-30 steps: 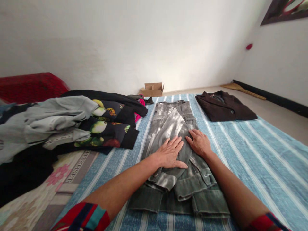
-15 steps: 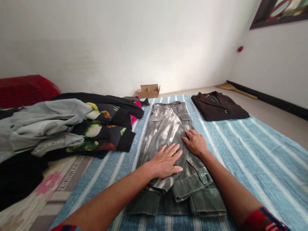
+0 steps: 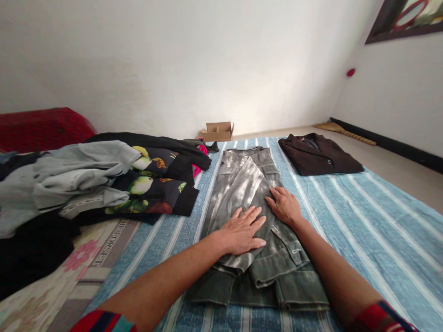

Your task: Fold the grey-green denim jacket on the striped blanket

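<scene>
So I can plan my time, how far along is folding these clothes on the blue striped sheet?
Done: the dark brown jacket lies folded. In hand: the left hand and right hand press flat on the grey-green cargo trousers, folded over. Remaining: the pale grey garment and black fruit-print garment lie loosely heaped.

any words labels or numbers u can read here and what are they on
"THE FORSET", printed along the grey band of the flowered bedcover; the first letters are slightly unclear.
Small pale tag on the trouser pocket: too small to read.
No other readable text shows.
</scene>
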Action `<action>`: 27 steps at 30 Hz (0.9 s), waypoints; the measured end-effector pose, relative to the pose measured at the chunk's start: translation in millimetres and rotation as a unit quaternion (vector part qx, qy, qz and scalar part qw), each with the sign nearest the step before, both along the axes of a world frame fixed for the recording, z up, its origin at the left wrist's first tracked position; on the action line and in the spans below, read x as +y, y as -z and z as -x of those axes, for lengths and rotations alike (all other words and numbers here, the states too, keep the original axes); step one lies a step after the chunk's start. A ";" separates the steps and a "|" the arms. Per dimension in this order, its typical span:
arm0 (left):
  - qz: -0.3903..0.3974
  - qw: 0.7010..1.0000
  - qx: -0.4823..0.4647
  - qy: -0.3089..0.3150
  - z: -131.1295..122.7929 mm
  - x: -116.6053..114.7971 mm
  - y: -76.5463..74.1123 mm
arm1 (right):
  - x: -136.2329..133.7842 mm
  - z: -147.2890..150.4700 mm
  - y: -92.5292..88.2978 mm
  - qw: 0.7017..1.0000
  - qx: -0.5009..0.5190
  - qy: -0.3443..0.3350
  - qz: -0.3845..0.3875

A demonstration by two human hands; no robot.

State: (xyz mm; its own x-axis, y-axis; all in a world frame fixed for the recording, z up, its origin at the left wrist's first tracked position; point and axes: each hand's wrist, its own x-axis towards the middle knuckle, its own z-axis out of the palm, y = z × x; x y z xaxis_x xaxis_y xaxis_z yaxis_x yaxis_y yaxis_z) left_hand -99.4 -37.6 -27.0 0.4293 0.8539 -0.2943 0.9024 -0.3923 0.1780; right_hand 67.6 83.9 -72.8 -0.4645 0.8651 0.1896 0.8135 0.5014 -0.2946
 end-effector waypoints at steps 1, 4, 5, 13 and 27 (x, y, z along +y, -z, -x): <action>0.000 1.000 -0.001 0.001 0.3 0.1 0.9 | 0.1 0.1 0.4 1.000 0.000 0.001 0.000; -0.001 1.000 -0.003 -0.001 0.7 0.3 2.6 | 0.6 0.1 1.7 1.000 0.000 0.005 -0.004; -0.002 1.000 -0.004 -0.002 0.7 0.3 2.9 | 0.7 0.0 2.1 1.000 -0.002 0.006 -0.005; -0.006 1.000 -0.003 -0.001 0.4 -0.7 3.5 | 1.4 -0.9 3.9 1.000 -0.004 0.004 -0.012; -0.003 1.000 -0.016 -0.005 0.2 -1.2 4.5 | 2.4 -1.5 6.4 1.000 0.000 0.007 -0.009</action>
State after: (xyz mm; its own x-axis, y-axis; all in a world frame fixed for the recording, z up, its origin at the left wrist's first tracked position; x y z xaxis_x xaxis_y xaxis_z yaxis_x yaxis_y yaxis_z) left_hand -99.5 -38.8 -31.5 0.4303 0.8598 -0.2748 0.9000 -0.3852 0.2042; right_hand 69.2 86.3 -79.2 -0.4526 0.8679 0.2046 0.8203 0.4952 -0.2861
